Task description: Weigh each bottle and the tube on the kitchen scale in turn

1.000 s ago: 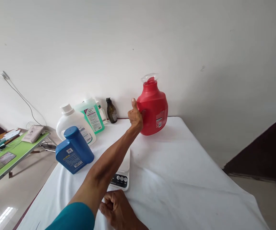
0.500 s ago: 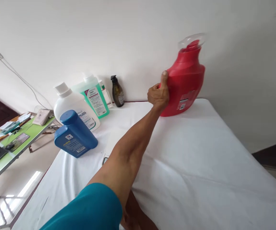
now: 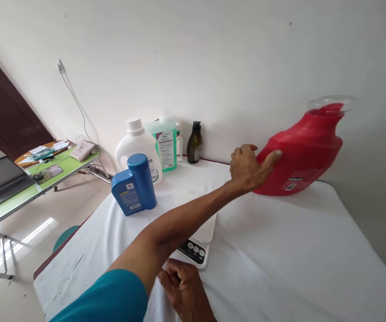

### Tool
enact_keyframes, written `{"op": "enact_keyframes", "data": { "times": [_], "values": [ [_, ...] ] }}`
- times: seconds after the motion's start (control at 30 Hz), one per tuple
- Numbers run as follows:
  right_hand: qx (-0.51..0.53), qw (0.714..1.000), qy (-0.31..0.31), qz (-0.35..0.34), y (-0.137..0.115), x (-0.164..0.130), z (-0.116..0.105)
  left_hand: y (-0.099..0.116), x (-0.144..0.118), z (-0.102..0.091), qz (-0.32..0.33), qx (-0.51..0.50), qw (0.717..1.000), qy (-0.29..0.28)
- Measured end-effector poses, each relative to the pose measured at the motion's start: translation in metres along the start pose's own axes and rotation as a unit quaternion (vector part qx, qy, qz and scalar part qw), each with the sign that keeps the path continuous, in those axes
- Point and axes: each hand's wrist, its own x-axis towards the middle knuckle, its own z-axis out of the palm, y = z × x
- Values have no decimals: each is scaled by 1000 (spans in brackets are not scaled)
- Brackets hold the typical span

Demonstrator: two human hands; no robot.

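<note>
Clearly tilted red jug, clear cap, left hand gripping it, right hand seemingly fisted, empty.

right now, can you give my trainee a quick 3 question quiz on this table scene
1. True or false: the left hand grips the red bottle.
2. Which bottle stands nearest the scale? A white B blue C dark brown
3. Fill in: the right hand rests on the white ____.

Key: 1 true. 2 B, the blue bottle. 3 cloth.
</note>
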Motion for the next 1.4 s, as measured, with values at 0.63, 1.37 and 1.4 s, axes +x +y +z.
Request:
{"op": "enact_keyframes", "data": {
  "times": [0.63,1.37,1.4],
  "values": [
    [12,1000,23,12,-3,-2,-14,-84,-181,-301,40,164,939,299],
    [40,997,60,1,-27,3,-18,-43,-129,-268,11,-177,969,175],
    [42,997,61,2,-28,3,-18,-37,-125,-259,17,-185,970,154]
  ]
}}
